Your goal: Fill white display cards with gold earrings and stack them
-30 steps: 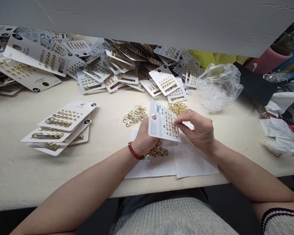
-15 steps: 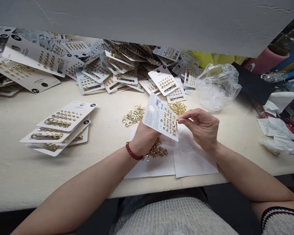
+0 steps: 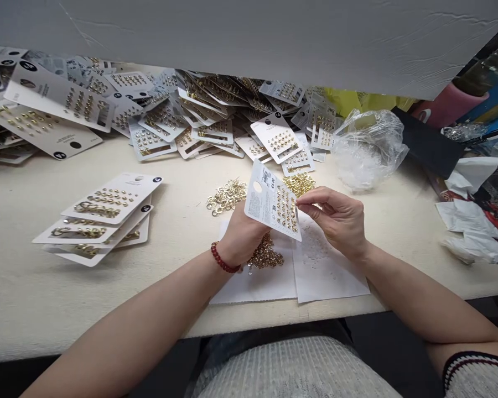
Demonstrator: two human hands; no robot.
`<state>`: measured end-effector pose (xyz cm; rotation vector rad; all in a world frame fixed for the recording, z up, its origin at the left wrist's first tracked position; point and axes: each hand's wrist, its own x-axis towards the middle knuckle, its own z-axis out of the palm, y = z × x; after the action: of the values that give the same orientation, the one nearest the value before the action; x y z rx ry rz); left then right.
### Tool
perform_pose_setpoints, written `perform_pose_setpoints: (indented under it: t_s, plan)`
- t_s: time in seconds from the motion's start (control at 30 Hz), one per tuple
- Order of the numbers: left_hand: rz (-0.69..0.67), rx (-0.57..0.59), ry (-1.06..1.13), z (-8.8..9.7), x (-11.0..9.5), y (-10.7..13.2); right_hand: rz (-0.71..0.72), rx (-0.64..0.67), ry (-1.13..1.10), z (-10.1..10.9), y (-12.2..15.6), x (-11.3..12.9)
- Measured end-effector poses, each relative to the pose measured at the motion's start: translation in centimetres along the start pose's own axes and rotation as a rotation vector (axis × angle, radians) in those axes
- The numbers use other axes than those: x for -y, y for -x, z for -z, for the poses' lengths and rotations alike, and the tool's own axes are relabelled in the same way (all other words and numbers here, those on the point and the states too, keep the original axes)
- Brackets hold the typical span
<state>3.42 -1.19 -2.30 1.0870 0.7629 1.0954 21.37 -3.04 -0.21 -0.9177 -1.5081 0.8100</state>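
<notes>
My left hand, with a red bead bracelet at the wrist, holds a white earring card tilted up, its printed back towards me. The card hides most of this hand's fingers. Rows of small gold earring backs cover the card's right part. At its right edge, my right hand has thumb and index finger pinched together against the rows; whatever sits between the tips is too small to make out. Below the card, a pile of small gold pieces lies on white paper.
Gold rings and another gold heap lie behind my hands. Stacked earring cards stand at left, with a large pile of cards along the back. A clear plastic bag and crumpled tissues are at right.
My right hand has shifted slightly left, its pinched fingertips staying at the card's right edge. The card has turned a little in my left hand.
</notes>
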Motion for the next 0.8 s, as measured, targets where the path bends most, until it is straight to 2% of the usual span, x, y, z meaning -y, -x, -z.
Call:
perform_pose_setpoints:
  t_s: [0.17, 0.4, 0.8]
  plan:
    - [0.019, -0.001, -0.055, 0.1, 0.0, 0.1, -0.031, -0.045, -0.009, -0.2, 0.1, 0.1]
    - [0.033, 0.070, -0.055, 0.5, 0.7, 0.2, -0.053, -0.075, -0.080, -0.6, -0.1, 0.0]
    - [0.050, 0.069, -0.003, 0.4, 0.4, 0.1, -0.266, -0.122, -0.255, -1.0, 0.2, -0.2]
